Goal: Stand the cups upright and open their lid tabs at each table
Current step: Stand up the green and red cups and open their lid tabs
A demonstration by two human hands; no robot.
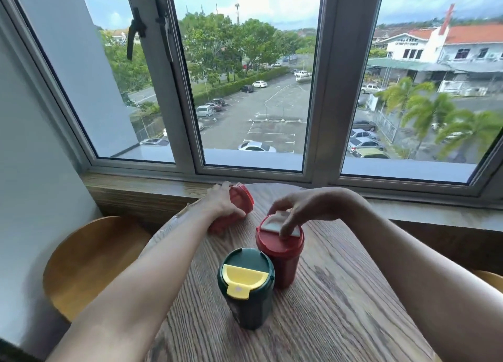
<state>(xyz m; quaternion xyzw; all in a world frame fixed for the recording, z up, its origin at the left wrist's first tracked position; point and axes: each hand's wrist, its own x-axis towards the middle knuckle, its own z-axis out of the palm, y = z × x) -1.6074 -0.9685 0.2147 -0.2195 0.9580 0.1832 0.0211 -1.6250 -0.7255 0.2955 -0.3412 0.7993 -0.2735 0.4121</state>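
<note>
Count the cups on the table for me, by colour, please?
Red cups: 2, one upright under the right hand, one lying tilted in the left hand
Green cups: 1, upright with a yellow tab
Total: 3 cups on the wooden table

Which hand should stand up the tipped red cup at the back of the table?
Left. The left hand already wraps the tipped red cup, which lies on its side near the window. The right hand is busy, fingers on the upright red cup's white tab.
</note>
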